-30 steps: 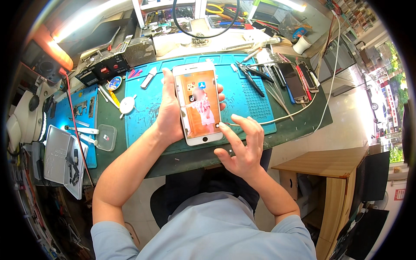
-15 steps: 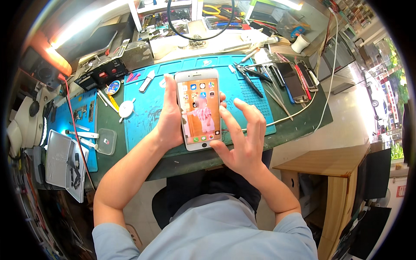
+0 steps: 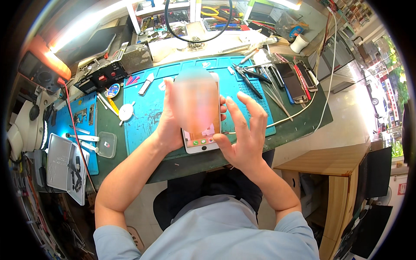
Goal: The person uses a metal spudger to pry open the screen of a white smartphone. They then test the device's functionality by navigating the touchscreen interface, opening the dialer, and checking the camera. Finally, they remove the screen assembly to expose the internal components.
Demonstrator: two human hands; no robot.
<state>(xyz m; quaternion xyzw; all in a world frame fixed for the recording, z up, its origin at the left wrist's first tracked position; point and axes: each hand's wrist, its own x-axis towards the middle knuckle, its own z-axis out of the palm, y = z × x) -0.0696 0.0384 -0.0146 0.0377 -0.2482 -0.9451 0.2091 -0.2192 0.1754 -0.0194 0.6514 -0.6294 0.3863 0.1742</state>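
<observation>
A white smartphone with a lit screen is held upright over the blue work mat. My left hand wraps round it, thumb along the left edge and fingertips showing past the right edge. Most of the phone's upper part is hidden by a blurred patch. A row of icons shows at the bottom of the screen, above the round home button. Beside the phone's lower right edge is my right hand, fingers spread and apart, its thumb close to the phone's lower corner. Nothing shows in it.
Right of the mat lie pliers, tweezers and dark phone screens. A white cable crosses the bench. Leftward are a grey open case, a clear box, a round white piece and an orange multimeter.
My right hand's index finger has drawn slightly up and away from the screen. A blur now covers the phone's upper part. My left hand keeps its hold on the phone.
</observation>
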